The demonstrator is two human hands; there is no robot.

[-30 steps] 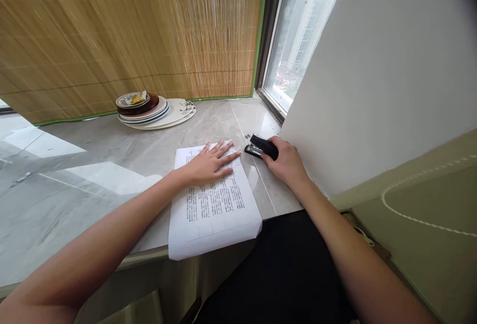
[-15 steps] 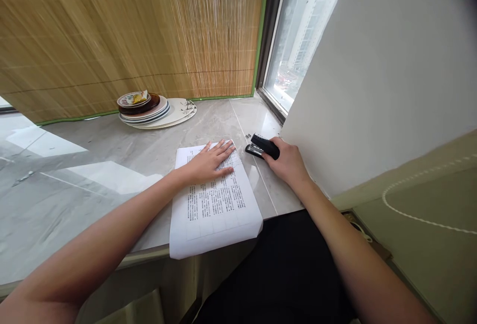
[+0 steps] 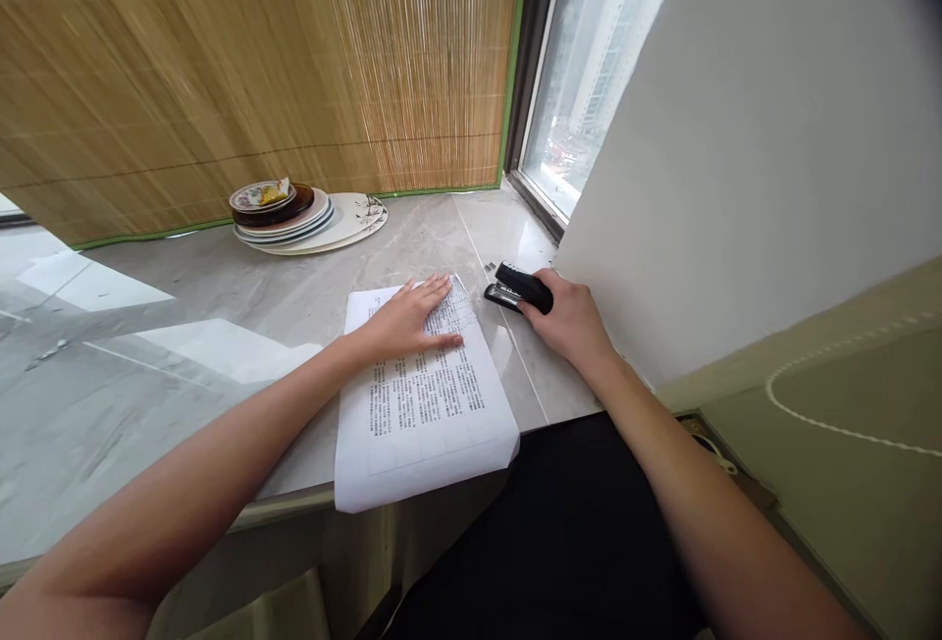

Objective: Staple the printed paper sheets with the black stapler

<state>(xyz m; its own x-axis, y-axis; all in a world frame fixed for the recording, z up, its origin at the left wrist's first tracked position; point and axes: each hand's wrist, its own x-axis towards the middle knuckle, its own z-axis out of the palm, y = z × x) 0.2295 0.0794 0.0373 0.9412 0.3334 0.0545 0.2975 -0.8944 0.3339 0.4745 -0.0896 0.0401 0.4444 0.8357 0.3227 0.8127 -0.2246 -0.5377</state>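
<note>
A stack of printed white paper (image 3: 427, 414) lies on the grey marble sill (image 3: 221, 326), its near end hanging over the front edge. My left hand (image 3: 408, 318) rests flat on the upper part of the sheets, fingers stretched out. Just right of the paper's top corner, my right hand (image 3: 568, 318) is closed around the back of a black stapler (image 3: 519, 289), whose jaws point left toward the paper. A few loose staples (image 3: 490, 268) lie beside the stapler.
A pile of plates (image 3: 294, 213) stands at the back of the sill under a bamboo blind (image 3: 257, 71). A window (image 3: 581, 61) and a white wall (image 3: 772, 130) close off the right side. Sunlit patches fall on the sill at left.
My left hand's fingers have drawn back slightly to the left across the paper. The right hand and the stapler have barely moved.
</note>
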